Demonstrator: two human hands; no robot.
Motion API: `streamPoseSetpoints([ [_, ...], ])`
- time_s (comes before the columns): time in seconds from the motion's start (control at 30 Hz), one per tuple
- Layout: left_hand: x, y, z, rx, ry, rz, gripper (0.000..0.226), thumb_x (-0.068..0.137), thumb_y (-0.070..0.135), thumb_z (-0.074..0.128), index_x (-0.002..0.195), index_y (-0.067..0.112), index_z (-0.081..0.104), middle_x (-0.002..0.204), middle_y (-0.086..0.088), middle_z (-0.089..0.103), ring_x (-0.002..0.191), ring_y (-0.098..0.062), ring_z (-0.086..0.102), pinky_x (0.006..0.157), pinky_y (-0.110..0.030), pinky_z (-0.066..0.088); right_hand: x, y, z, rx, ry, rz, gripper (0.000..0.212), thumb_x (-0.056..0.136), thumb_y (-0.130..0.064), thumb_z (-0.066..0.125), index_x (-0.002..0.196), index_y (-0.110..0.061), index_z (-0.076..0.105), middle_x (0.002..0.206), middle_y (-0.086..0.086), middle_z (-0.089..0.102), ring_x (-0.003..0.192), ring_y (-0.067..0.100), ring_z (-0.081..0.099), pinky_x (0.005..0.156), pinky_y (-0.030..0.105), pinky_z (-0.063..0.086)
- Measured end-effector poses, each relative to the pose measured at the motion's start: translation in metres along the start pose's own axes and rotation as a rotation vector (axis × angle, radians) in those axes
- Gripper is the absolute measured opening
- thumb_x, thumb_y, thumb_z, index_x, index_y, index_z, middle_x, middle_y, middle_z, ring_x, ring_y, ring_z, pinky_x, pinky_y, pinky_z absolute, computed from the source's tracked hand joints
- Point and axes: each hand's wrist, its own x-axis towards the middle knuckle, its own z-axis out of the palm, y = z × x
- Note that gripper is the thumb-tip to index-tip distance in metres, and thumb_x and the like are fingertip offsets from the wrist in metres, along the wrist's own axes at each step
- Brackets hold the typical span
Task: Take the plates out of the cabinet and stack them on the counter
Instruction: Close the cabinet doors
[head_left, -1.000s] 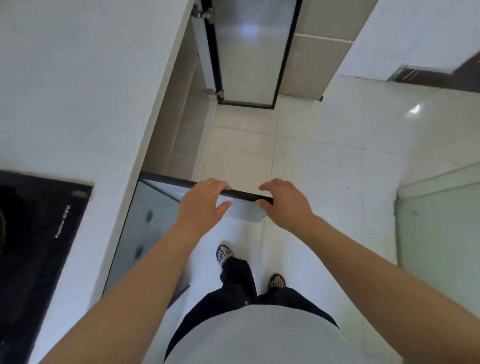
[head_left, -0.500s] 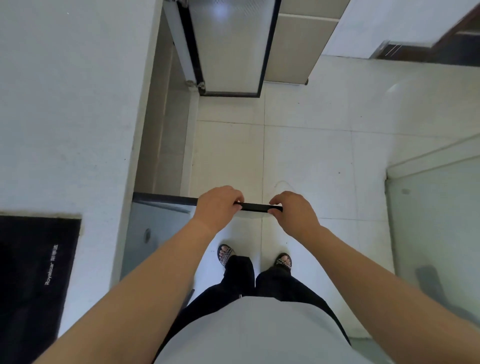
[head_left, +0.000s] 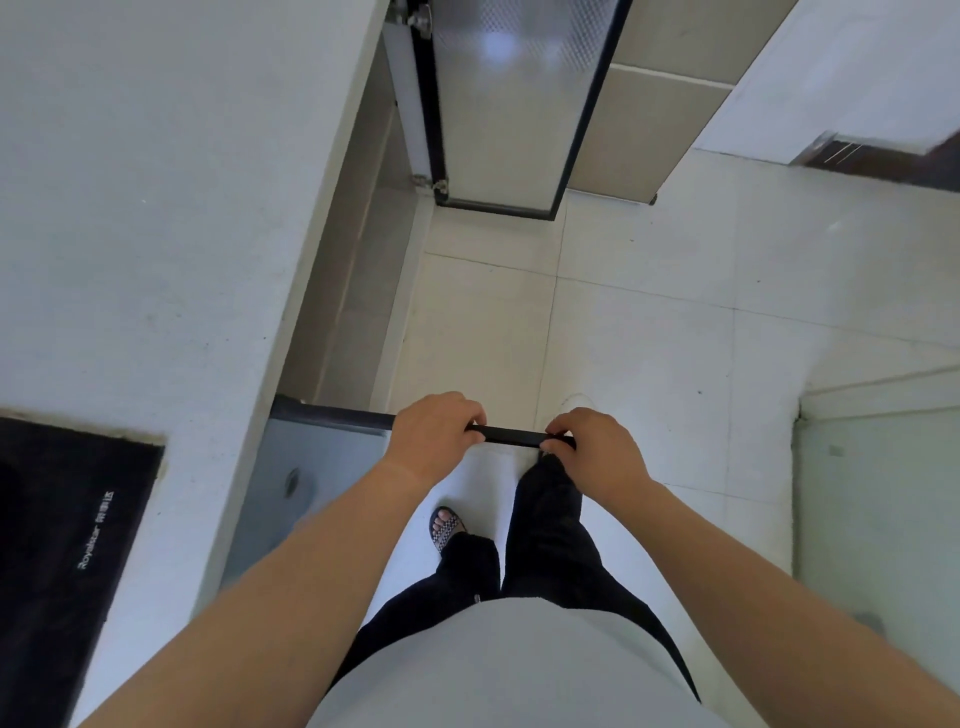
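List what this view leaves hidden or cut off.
- plates: none visible in the head view; the counter hides the cabinet shelves.
- How far the left hand and right hand wrap: hidden by the cabinet door top edge.
- cooktop: cut off by the left edge.

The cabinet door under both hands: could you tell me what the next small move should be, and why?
Probably swing the cabinet door a little wider: the left hand and right hand both grip its black top edge, it stands out from the counter, and no plates are in view yet.
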Motion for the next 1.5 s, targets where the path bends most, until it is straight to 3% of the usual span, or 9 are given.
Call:
streamPoseSetpoints([
  [0.43, 0.053, 0.017, -0.031, -0.095, 0.024, -0.304, 0.016, 0.086, 0.027, 0.058, 0.100, 0.024, 0.065, 0.103, 0.002, 0.062, 0.097, -0.018, 0.057, 0.075, -0.029, 0.042, 0.100, 0.006, -0.063, -0.058, -0.147, -0.271, 0.021, 0.088, -0.032, 0.060, 0.099, -0.015, 0.066, 0.098, 0.002, 0.061, 0.093, 0.020, 0.056, 0.074, 0.029, 0.043],
  [0.6, 0.067, 0.015, -0.039, -0.140, 0.091, -0.385, 0.013, 0.086, 0.029, 0.058, 0.096, 0.025, 0.065, 0.101, 0.003, 0.063, 0.087, -0.013, 0.053, 0.077, -0.033, 0.048, 0.132, 0.000, -0.079, -0.117, -0.177, -0.381, 0.020, 0.091, -0.029, 0.056, 0.101, -0.014, 0.064, 0.100, 0.003, 0.059, 0.093, 0.021, 0.055, 0.075, 0.030, 0.044],
  [0.77, 0.083, 0.008, -0.048, -0.163, 0.139, -0.427, 0.013, 0.086, 0.030, 0.057, 0.097, 0.026, 0.064, 0.103, 0.004, 0.063, 0.088, -0.015, 0.054, 0.072, -0.028, 0.041, 0.162, -0.009, -0.090, -0.161, -0.171, -0.468, 0.018, 0.091, -0.025, 0.055, 0.099, -0.012, 0.063, 0.098, 0.005, 0.059, 0.091, 0.021, 0.053, 0.073, 0.029, 0.041],
  [1.03, 0.120, -0.014, -0.075, -0.244, 0.259, -0.519, 0.016, 0.090, 0.028, 0.054, 0.103, 0.024, 0.063, 0.106, 0.003, 0.062, 0.093, -0.019, 0.058, 0.069, -0.028, 0.042, 0.222, -0.049, -0.104, -0.168, -0.090, -0.537, 0.018, 0.092, -0.018, 0.053, 0.107, -0.010, 0.060, 0.106, 0.005, 0.058, 0.099, 0.022, 0.050, 0.080, 0.032, 0.046],
  [1.3, 0.149, -0.049, -0.113, -0.303, 0.256, -0.591, 0.017, 0.092, 0.030, 0.053, 0.106, 0.023, 0.061, 0.110, 0.005, 0.060, 0.099, -0.019, 0.056, 0.071, -0.027, 0.038, 0.291, -0.106, -0.120, -0.242, -0.175, -0.625, 0.023, 0.092, -0.019, 0.054, 0.113, -0.012, 0.061, 0.110, 0.002, 0.059, 0.102, 0.019, 0.052, 0.084, 0.029, 0.046],
  [1.5, 0.160, -0.066, -0.129, -0.337, 0.249, -0.687, 0.018, 0.092, 0.029, 0.052, 0.106, 0.024, 0.061, 0.109, 0.004, 0.060, 0.100, -0.020, 0.057, 0.079, -0.033, 0.047, 0.325, -0.140, -0.123, -0.267, -0.212, -0.693, 0.023, 0.091, -0.019, 0.056, 0.110, -0.010, 0.063, 0.111, 0.004, 0.060, 0.104, 0.021, 0.052, 0.086, 0.029, 0.044],
])
